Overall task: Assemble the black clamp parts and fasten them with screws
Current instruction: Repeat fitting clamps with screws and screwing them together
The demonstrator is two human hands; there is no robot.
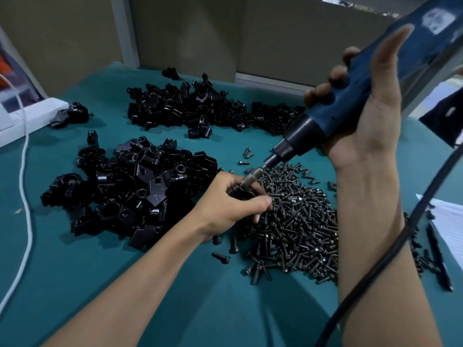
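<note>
Clamp parts lie in two black heaps on the teal-covered bench (75, 271): a near heap (130, 191) on the left of the middle and a far heap (200, 106) stretching toward the back edge. One small black clamp piece (238, 193) is pinched in the left hand (225, 206), fingers and thumb curled round it, at the left edge of a wide pile of dark screws (295, 221). The right hand (370, 108) grips a blue electric screwdriver (350, 96), fingers wrapped round the body with the thumb lying straight along it. The tool tilts down to the left, and its metal bit (253, 175) meets the held piece. A white label (438, 20) near the top of the screwdriver is too blurred to read. A black cord (390, 254) loops across the right forearm. A few loose screws are scattered round the pile. At the far left sit a white power strip (32, 113), a white cable (23, 171) trailing toward the front, and a single clamp (72, 115) just beside the strip. A white sheet of paper (448, 221) lies at the right edge, its writing not legible.
</note>
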